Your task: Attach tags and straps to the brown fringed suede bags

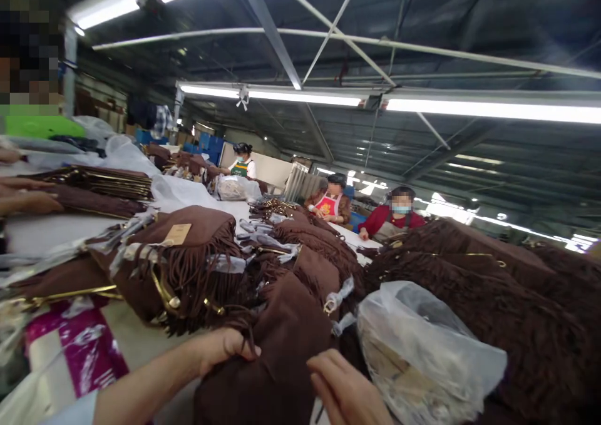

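Note:
A dark brown suede-like bag [286,337] lies right before me, its upper part sloping away from me. My left hand [228,348] grips it at the left side, thumb on top, with thin brown fringe strands over the fingers. At the bag's right edge rests my right hand [345,384], fingers stretched out and close together against the material. A white corner of something shows under that hand. Just beyond, a brown bag with fringe [201,231] carries a tan tag [177,235] and gold metal frame parts.
A clear plastic bag [422,350] with tan pieces inside stands to my right, before a high pile of brown fringed bags [469,281]. Purple plastic packaging [89,350] lies at left. A co-worker's hands [28,196] touch gold-framed pieces [103,181]. Several people sit farther back.

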Demonstrator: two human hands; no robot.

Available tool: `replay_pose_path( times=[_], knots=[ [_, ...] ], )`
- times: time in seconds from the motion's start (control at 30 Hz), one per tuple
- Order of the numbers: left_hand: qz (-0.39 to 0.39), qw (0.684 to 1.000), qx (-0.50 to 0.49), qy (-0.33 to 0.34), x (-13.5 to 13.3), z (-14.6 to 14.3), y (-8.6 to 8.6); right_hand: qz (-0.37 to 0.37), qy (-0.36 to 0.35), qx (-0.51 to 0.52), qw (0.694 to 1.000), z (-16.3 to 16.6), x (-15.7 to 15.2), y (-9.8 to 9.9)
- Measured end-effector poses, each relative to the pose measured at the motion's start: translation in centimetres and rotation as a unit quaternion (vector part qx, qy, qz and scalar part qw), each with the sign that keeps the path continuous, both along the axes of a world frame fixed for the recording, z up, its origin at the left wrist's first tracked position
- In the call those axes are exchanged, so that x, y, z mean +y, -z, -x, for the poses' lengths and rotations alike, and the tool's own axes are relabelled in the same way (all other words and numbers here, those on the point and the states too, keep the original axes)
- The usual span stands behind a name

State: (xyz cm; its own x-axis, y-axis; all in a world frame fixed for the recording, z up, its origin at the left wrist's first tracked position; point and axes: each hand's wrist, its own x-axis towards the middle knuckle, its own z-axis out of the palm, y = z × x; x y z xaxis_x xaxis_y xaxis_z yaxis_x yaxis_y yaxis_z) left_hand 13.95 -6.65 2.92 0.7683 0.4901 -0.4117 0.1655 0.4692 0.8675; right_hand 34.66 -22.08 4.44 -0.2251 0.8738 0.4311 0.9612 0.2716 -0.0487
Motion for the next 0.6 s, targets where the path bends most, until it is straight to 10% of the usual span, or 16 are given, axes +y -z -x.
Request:
replay_pose_path(
  times=[0.17,0.33,0.6],
  knots=[
    [-0.241,0.957,0.000,0.164,1.8,2.3,-2.5,0.025,0.149,0.052,0.987,-6.3,-1.3,-0.4],
    [-0.486,0.810,0.135,0.298,4.3,1.0,-2.7,0.182,0.072,0.027,0.980,-6.4,-1.5,3.3],
    [-0.636,0.690,0.298,0.172,3.3,-0.8,-1.2,0.263,0.137,0.045,0.954,-4.2,-1.2,1.0]
  ],
)
